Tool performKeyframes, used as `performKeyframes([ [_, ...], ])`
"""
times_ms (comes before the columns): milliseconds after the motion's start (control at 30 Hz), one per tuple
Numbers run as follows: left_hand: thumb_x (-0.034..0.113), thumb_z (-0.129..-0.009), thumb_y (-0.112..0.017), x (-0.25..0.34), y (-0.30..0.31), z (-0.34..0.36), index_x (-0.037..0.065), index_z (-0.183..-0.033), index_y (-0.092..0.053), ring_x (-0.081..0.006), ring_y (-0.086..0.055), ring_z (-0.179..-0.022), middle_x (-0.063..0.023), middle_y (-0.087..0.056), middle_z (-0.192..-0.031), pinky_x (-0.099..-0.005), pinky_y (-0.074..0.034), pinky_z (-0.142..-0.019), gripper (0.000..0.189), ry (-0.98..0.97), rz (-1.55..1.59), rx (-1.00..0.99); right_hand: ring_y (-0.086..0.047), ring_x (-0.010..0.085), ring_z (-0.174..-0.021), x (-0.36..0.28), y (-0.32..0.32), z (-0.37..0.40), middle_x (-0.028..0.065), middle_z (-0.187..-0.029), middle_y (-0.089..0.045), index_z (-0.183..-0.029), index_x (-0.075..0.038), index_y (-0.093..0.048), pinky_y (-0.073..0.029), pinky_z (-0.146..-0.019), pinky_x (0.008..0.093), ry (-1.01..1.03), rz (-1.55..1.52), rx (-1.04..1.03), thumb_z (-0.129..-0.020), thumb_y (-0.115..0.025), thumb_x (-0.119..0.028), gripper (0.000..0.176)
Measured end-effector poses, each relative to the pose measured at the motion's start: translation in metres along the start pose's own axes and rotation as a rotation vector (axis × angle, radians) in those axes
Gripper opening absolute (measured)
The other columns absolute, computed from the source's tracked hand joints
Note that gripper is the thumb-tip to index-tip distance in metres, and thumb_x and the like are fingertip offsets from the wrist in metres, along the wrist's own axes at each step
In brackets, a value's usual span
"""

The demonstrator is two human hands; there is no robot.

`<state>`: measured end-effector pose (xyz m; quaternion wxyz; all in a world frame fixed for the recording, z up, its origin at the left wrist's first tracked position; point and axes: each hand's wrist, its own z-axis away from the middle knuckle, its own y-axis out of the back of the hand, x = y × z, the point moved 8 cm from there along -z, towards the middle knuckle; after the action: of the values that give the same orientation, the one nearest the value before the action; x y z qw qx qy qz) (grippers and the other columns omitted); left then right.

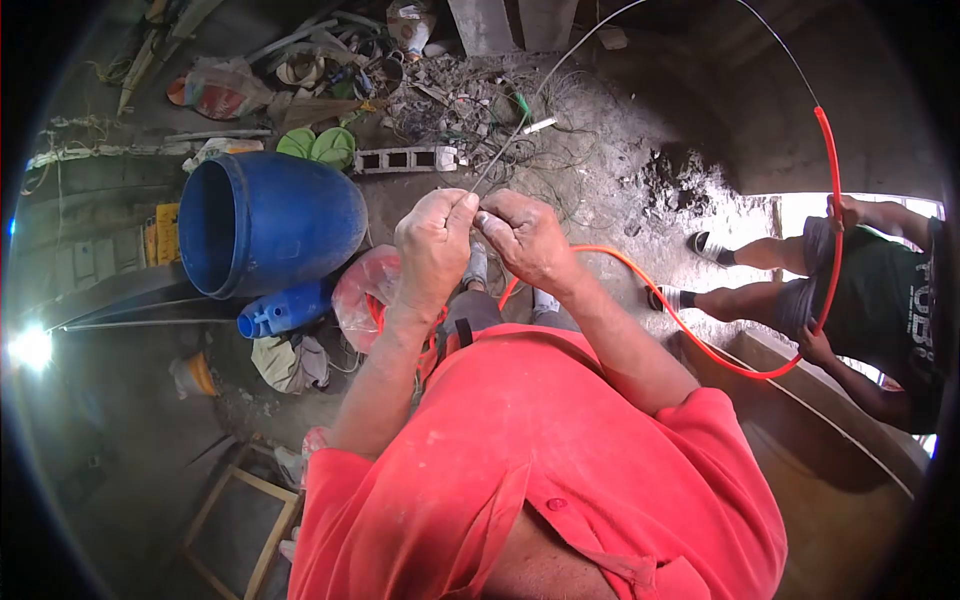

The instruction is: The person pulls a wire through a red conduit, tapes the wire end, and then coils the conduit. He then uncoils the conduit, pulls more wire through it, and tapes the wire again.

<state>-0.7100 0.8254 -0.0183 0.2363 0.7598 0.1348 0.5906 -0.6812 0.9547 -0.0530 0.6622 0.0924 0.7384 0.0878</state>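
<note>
Both of my hands meet in front of my red shirt, fingers curled and thumbs close together. My left hand (432, 245) is closed in a pinch at the lower end of a thin wire (540, 90). Beside it, my right hand (525, 235) pinches the same spot; the exact tip is hidden by the fingers. From there the wire rises, arcs over the top of the view and meets the end of an orange tube (833, 160). That tube loops down and back behind my right forearm, and a co-worker's two hands hold it on the right.
A blue barrel (300, 220) lies on its side at left, with a smaller blue container (290, 310) below it. A hollow block (405, 160), green slippers (318, 146) and rubble lie ahead. A wooden frame (240, 530) rests at lower left. The co-worker (860, 310) stands at right.
</note>
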Motion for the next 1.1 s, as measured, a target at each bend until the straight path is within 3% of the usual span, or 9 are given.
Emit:
performKeyframes([
  [167, 0.014, -0.088, -0.064, -0.010, -0.005, -0.003, -0.003, -0.084, -0.067, -0.0227, -0.064, -0.067, -0.0146, -0.066, -0.076, -0.0379, -0.049, -0.062, 0.018, 0.046, -0.068, -0.002, -0.061, 0.0342, -0.074, -0.006, -0.008, 0.015, 0.0183, -0.082, -0.061, -0.089, 0.002, -0.062, -0.049, -0.069, 0.0402, 0.015, 0.055, -0.053, -0.088, -0.060, -0.012, 0.014],
  [267, 0.015, -0.087, -0.066, -0.066, -0.017, -0.001, -0.002, -0.090, -0.067, -0.0177, -0.062, -0.066, -0.0105, -0.066, -0.076, -0.0340, -0.049, -0.062, 0.017, 0.396, 0.116, -0.151, -0.062, 0.0347, -0.080, 0.023, -0.012, 0.023, 0.0189, -0.088, -0.063, -0.095, 0.002, -0.063, -0.050, -0.073, 0.0396, -0.090, 0.039, -0.009, -0.088, -0.062, -0.014, 0.017],
  [333, 0.010, -0.087, -0.065, -0.088, -0.042, 0.018, -0.001, -0.104, -0.065, -0.0140, -0.063, -0.074, -0.0064, -0.067, -0.085, -0.0291, -0.049, -0.067, 0.020, 0.763, 0.940, -0.541, -0.063, 0.0350, -0.083, 0.032, -0.006, 0.024, 0.0195, -0.093, -0.064, -0.100, 0.001, -0.063, -0.051, -0.076, 0.0392, -0.166, 0.005, 0.033, -0.088, -0.064, -0.016, 0.021],
  [433, 0.006, -0.087, -0.065, -0.066, -0.035, 0.024, -0.001, -0.116, -0.061, -0.0117, -0.062, -0.077, -0.0051, -0.067, -0.091, -0.0270, -0.050, -0.070, 0.030, 0.723, 0.893, -0.526, -0.064, 0.0356, -0.091, 0.046, 0.000, 0.043, 0.0207, -0.103, -0.064, -0.113, 0.002, -0.061, -0.051, -0.081, 0.0389, -0.305, -0.066, -0.075, -0.087, -0.067, -0.021, 0.035],
  [533, 0.003, -0.086, -0.065, -0.069, -0.037, 0.024, -0.003, -0.121, -0.059, -0.0090, -0.061, -0.075, -0.0043, -0.066, -0.089, -0.0246, -0.051, -0.069, 0.036, 0.660, 0.723, -0.440, -0.063, 0.0259, -0.088, 0.023, 0.007, 0.044, 0.0170, -0.098, -0.064, -0.123, 0.003, -0.055, -0.051, -0.078, 0.0358, -0.075, 0.092, -0.097, -0.089, -0.069, -0.028, 0.048],
  [767, 0.003, -0.085, -0.065, -0.073, -0.053, 0.035, -0.002, -0.117, -0.060, -0.0065, -0.059, -0.077, 0.0003, -0.065, -0.089, -0.0212, -0.049, -0.070, 0.033, 0.519, 0.562, -0.384, -0.067, 0.0404, -0.086, -0.026, 0.007, 0.023, 0.0247, -0.093, -0.067, -0.129, 0.002, -0.053, -0.052, -0.080, 0.0456, -0.132, 0.276, -0.137, -0.087, -0.067, -0.041, 0.061],
  [900, -0.003, -0.086, -0.061, -0.036, -0.046, 0.029, -0.003, -0.123, -0.051, -0.0089, -0.063, -0.074, -0.0062, -0.068, -0.093, -0.0245, -0.051, -0.064, 0.038, 0.065, 0.330, -0.322, -0.066, 0.0447, -0.090, -0.007, -0.011, -0.012, 0.0296, -0.096, -0.067, -0.131, 0.005, -0.050, -0.051, -0.082, 0.0464, -0.219, 0.365, -0.270, -0.092, -0.050, -0.059, 0.075],
  [933, 0.002, -0.086, -0.065, -0.056, -0.051, 0.041, -0.002, -0.132, -0.040, -0.0108, -0.063, -0.069, -0.0074, -0.069, -0.092, -0.0275, -0.052, -0.062, 0.052, 0.418, 0.432, -0.360, -0.065, 0.0453, -0.098, 0.000, -0.013, -0.020, 0.0318, -0.102, -0.066, -0.133, 0.008, -0.047, -0.050, -0.085, 0.0464, -0.252, 0.304, -0.299, -0.093, -0.046, -0.063, 0.081],
  [1100, 0.005, -0.085, -0.069, -0.074, -0.039, 0.052, 0.003, -0.149, -0.024, -0.0136, -0.066, -0.069, -0.0100, -0.069, -0.086, -0.0302, -0.053, -0.065, 0.079, 0.491, 0.312, -0.256, -0.068, 0.0266, -0.075, 0.041, -0.025, -0.031, 0.0207, -0.100, -0.069, -0.137, 0.002, -0.048, -0.054, -0.072, 0.0383, -0.383, 0.359, -0.371, -0.098, -0.044, -0.056, 0.070],
])
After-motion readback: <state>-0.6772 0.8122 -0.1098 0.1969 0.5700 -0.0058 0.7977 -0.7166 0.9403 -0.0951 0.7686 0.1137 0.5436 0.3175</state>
